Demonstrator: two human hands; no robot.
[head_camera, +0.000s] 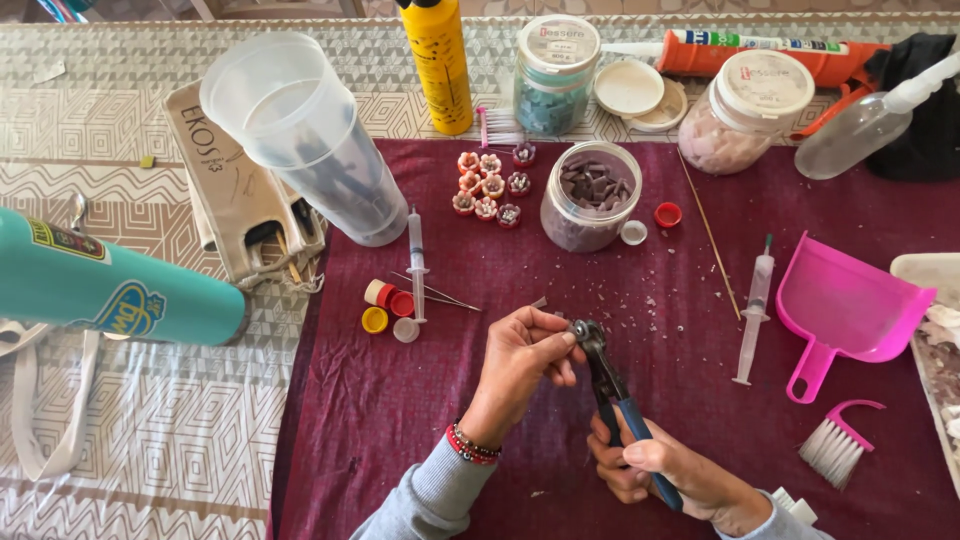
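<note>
Home craft table, tile jars (590, 195), syringes (417, 262), glue tube (770, 50)

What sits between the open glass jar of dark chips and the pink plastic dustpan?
Head view: a small red bottle cap, a thin wooden stick and a clear plastic syringe lie on the maroon cloth between jar and dustpan.

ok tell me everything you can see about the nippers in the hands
The nippers are a dark metal plier-like tool with round cutting wheels at the head and blue-covered handles. They lie tilted, head up and to the left, handles down to the right, above the dark red cloth. The right hand grips the handles; the left hand pinches a small tile piece against the head. Whether the jaws are fully closed cannot be told.
</note>
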